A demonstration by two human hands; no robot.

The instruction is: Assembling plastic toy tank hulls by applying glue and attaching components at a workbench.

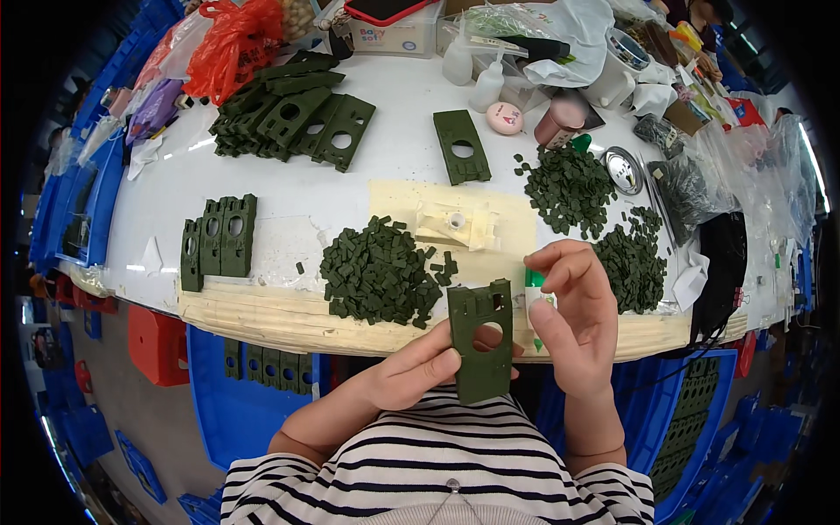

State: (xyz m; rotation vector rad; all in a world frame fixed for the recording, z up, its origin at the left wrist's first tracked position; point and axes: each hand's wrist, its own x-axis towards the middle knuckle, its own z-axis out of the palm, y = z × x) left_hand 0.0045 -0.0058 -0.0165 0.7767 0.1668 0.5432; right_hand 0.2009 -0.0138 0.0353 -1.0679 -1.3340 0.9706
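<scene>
My left hand (413, 372) grips a dark green plastic plate (477, 372) by its left edge, with fingers behind it. The plate stands tilted near the table's front edge and has a large round hole. My right hand (577, 324) is raised just right of it, fingers curled and thumb bent round a small green and white bottle (534, 278). The bottle's green tip points down; fingers partly cover it. Beyond the plate lies a heap of small dark green pieces (376, 276). A cream-coloured fixture (455, 226) sits behind that on yellowish paper.
Similar plates form a stack (280, 109) at the back left, a group (219, 236) at the left, and a single plate (461, 144) farther back. More small pieces (569, 188) lie at the right, near a round metal lid (623, 169). Blue bins (214, 394) flank my lap.
</scene>
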